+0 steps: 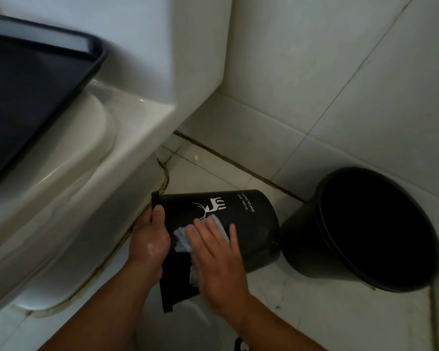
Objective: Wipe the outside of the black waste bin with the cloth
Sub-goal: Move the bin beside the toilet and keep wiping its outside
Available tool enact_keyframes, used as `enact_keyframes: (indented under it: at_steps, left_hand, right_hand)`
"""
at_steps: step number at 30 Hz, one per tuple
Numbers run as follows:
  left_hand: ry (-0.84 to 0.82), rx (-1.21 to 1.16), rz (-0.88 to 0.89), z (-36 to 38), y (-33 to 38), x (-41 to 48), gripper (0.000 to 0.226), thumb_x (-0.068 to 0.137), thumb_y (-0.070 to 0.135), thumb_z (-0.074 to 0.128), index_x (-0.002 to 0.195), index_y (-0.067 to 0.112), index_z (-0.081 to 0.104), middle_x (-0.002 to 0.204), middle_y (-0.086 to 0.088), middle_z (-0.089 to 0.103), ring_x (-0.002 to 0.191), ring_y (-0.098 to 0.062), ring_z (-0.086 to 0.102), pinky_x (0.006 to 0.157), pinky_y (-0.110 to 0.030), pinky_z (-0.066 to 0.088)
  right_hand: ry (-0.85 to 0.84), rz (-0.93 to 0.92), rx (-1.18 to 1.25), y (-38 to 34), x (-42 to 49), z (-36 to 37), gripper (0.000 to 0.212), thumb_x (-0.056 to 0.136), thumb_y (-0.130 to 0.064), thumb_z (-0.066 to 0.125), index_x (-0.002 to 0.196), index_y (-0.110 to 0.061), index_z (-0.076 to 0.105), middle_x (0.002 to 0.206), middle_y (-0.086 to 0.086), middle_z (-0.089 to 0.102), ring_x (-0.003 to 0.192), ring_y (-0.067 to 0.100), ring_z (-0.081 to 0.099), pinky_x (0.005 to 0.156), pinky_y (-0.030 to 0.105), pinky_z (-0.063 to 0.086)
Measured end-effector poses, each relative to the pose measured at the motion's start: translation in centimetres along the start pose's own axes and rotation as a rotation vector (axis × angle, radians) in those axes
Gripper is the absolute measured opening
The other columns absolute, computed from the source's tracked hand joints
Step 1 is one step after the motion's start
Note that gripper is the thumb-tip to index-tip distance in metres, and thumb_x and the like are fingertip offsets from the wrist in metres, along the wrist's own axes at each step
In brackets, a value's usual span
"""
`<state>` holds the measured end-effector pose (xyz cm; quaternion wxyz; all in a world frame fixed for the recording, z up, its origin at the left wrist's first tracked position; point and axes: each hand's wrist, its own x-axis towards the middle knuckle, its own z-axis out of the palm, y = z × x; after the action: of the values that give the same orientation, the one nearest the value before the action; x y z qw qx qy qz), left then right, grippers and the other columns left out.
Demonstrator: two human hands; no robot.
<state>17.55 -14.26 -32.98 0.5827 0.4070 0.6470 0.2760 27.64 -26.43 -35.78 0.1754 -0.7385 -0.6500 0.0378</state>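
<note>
The black waste bin [249, 219] is tipped on its side just above the floor, its base pointing right; a white deer print and small lettering show on its wall. My left hand [151, 239] grips its rim at the left, thumb over the edge. My right hand [216, 252] lies flat on the bin's side, fingers spread, pressing a pale blue cloth [181, 238] against it. Most of the cloth is hidden under the palm.
A second black bucket [365, 231] stands upright just right of the bin, almost touching its base. The white toilet [69, 188] fills the left, with a dark tray [31, 79] resting on it. White tiled walls [340, 84] close in behind.
</note>
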Motion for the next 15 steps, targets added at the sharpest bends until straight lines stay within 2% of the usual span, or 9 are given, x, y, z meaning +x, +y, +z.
enact_keyframes:
  at_steps: [1,2,3,6,8,9,11,13,15]
  left_hand:
    - [-0.010,0.000,0.002,-0.1,-0.1,0.2,0.037,0.105,0.044,0.040,0.124,0.025,0.065,0.112,-0.005,0.068,0.104,-0.024,0.064,0.095,-0.041,0.050]
    - [-0.024,-0.002,-0.001,-0.2,-0.2,0.3,0.038,0.104,0.045,0.041,0.127,0.027,0.065,0.115,-0.004,0.067,0.106,-0.025,0.063,0.098,-0.043,0.050]
    - [-0.032,-0.014,-0.006,-0.2,-0.2,0.4,0.037,0.104,0.046,0.041,0.127,0.028,0.065,0.116,-0.005,0.067,0.106,-0.025,0.063,0.099,-0.044,0.050]
    - [-0.031,-0.044,-0.007,-0.1,-0.4,0.5,0.038,0.101,0.052,0.044,0.122,0.030,0.067,0.113,-0.006,0.068,0.103,-0.027,0.065,0.097,-0.047,0.053]
    - [-0.016,-0.037,-0.013,0.1,-0.5,0.4,0.038,0.101,0.052,0.042,0.123,0.031,0.065,0.113,-0.004,0.067,0.105,-0.027,0.064,0.098,-0.048,0.052]
    - [-0.012,-0.037,-0.021,0.2,-0.6,0.3,0.038,0.103,0.051,0.041,0.126,0.030,0.063,0.114,-0.003,0.066,0.107,-0.026,0.062,0.099,-0.047,0.050]
    - [0.007,-0.019,-0.013,0.4,-0.4,-0.1,0.041,0.104,0.049,0.040,0.133,0.028,0.060,0.122,-0.002,0.063,0.114,-0.025,0.059,0.104,-0.046,0.046]
    - [0.021,0.020,0.030,0.3,-0.4,0.0,0.043,0.105,0.047,0.039,0.136,0.025,0.059,0.130,0.000,0.061,0.121,-0.023,0.057,0.109,-0.043,0.043]
    - [0.009,0.027,0.049,0.1,-0.4,0.4,0.041,0.105,0.045,0.040,0.133,0.025,0.062,0.127,-0.001,0.065,0.115,-0.021,0.061,0.106,-0.042,0.046]
  right_hand:
    - [-0.023,-0.076,-0.042,1.5,0.0,0.0,0.057,0.099,-0.038,0.037,0.155,-0.028,0.029,0.161,-0.004,0.032,0.152,0.016,0.019,0.118,0.060,0.016]
    - [-0.026,-0.070,-0.095,3.4,-0.1,0.0,0.058,0.099,-0.038,0.038,0.155,-0.026,0.028,0.162,-0.003,0.030,0.152,0.016,0.018,0.119,0.062,0.015]
    - [-0.027,0.014,-0.154,5.5,-0.2,0.0,0.060,0.099,-0.037,0.041,0.156,-0.024,0.027,0.163,-0.001,0.027,0.153,0.018,0.015,0.119,0.064,0.015]
    - [-0.002,0.477,-0.191,10.9,-0.8,-0.7,0.057,0.101,-0.030,0.045,0.156,-0.023,0.029,0.165,-0.002,0.020,0.153,0.016,0.008,0.120,0.061,0.015]
    - [0.094,0.619,-0.084,10.8,-1.2,-0.4,0.050,0.104,-0.027,0.038,0.154,-0.022,0.032,0.165,-0.002,0.021,0.153,0.014,0.009,0.121,0.059,0.015]
    - [0.151,0.625,-0.042,9.4,-1.3,0.1,0.050,0.105,-0.026,0.034,0.155,-0.022,0.031,0.165,-0.002,0.022,0.154,0.017,0.010,0.121,0.058,0.015]
    - [0.228,0.486,0.024,5.1,-1.4,0.9,0.050,0.106,-0.031,0.028,0.155,-0.024,0.028,0.164,-0.001,0.023,0.154,0.020,0.012,0.121,0.057,0.014]
    - [0.133,0.180,0.061,0.7,-2.1,1.2,0.053,0.105,-0.035,0.030,0.156,-0.028,0.023,0.165,-0.003,0.023,0.154,0.020,0.014,0.121,0.057,0.013]
    - [0.017,-0.095,-0.013,0.2,-2.0,0.6,0.061,0.100,-0.037,0.039,0.157,-0.030,0.018,0.164,-0.006,0.025,0.153,0.018,0.016,0.119,0.060,0.016]
